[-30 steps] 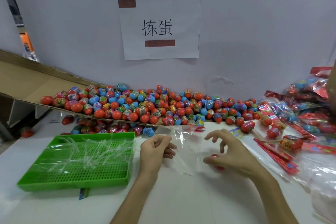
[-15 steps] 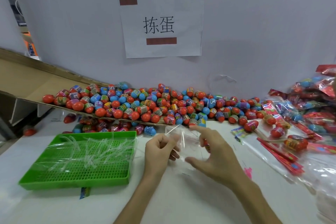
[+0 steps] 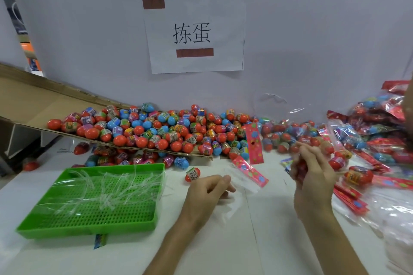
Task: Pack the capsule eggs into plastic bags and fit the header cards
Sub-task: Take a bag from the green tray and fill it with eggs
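Observation:
A heap of red and blue capsule eggs (image 3: 156, 127) lies on a sloping cardboard sheet and spills onto the white table. My left hand (image 3: 207, 190) rests on the table with curled fingers pinching the edge of a clear plastic bag (image 3: 242, 187). A pink header card (image 3: 250, 171) lies at the bag's far end, and another header card (image 3: 253, 144) leans against the eggs. One loose egg (image 3: 192, 174) sits just left of my left hand. My right hand (image 3: 312, 174) is raised to the right, blurred, its fingers curled round a red capsule egg.
A green perforated tray (image 3: 44, 227) holding several clear plastic strips stands at the left. Packed bags (image 3: 380, 118) pile up at the far right, with red header cards (image 3: 350, 198) and clear bags below them. The wall behind carries a paper sign (image 3: 193, 33).
My right hand left the bag's mouth and moved right and up towards the eggs at the right. My left hand stayed at the bag. Two pink header cards now show near the bag.

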Available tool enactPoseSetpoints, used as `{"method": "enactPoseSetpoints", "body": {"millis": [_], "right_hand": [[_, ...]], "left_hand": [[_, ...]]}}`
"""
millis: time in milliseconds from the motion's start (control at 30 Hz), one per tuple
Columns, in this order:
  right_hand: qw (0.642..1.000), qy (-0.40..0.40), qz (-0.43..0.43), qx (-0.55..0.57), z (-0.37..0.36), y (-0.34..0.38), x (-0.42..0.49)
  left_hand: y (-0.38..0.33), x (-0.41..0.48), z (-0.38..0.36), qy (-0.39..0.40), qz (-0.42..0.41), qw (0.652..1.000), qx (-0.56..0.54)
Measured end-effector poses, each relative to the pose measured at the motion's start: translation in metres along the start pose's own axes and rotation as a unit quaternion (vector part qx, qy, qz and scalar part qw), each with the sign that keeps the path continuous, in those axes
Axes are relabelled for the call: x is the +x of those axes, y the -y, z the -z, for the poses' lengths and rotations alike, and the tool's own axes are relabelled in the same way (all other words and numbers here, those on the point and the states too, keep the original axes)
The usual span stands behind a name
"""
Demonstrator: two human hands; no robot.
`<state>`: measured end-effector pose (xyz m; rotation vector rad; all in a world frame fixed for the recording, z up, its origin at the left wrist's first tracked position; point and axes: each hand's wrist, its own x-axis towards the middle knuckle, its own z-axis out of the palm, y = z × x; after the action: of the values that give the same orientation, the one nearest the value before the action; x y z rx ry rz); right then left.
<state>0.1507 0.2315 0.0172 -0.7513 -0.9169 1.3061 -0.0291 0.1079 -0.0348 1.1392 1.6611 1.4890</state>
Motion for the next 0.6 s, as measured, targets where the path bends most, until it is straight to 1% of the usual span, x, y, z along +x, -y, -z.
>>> {"method": "enactPoseSetpoints", "body": {"millis": [67,133,233,333,400,500,533,567,600], "right_hand": [[0.996,0.022,-0.068,0.048,-0.001,-0.001,0.000],[0.992,0.044,-0.094,0.072,-0.002,-0.002,0.000],[0.988,0.110,-0.102,0.032,-0.005,-0.006,-0.004],[0.973,0.200,-0.113,-0.031,-0.014,-0.014,-0.020],[0.955,0.261,-0.122,-0.064,-0.021,-0.020,-0.033],[0.920,0.347,-0.104,-0.151,-0.030,-0.026,-0.049],[0.909,0.365,-0.097,-0.177,-0.032,-0.027,-0.051],[0.906,0.366,-0.095,-0.192,-0.034,-0.028,-0.052],[0.910,0.352,-0.098,-0.195,-0.034,-0.027,-0.053]], "left_hand": [[0.001,-0.001,-0.001,0.012,-0.005,0.999,0.031],[0.000,0.000,-0.001,0.023,-0.008,0.997,0.070],[-0.002,-0.001,-0.001,0.032,-0.017,0.993,0.116],[-0.005,-0.007,-0.001,0.027,-0.071,0.987,0.143],[-0.009,-0.009,-0.002,0.024,-0.083,0.993,0.081],[-0.013,-0.007,0.000,-0.024,-0.045,0.997,-0.061],[-0.014,-0.006,0.002,-0.049,-0.025,0.994,-0.098],[-0.014,-0.007,0.005,-0.073,-0.009,0.989,-0.129],[-0.014,-0.007,0.008,-0.098,-0.004,0.985,-0.142]]}}
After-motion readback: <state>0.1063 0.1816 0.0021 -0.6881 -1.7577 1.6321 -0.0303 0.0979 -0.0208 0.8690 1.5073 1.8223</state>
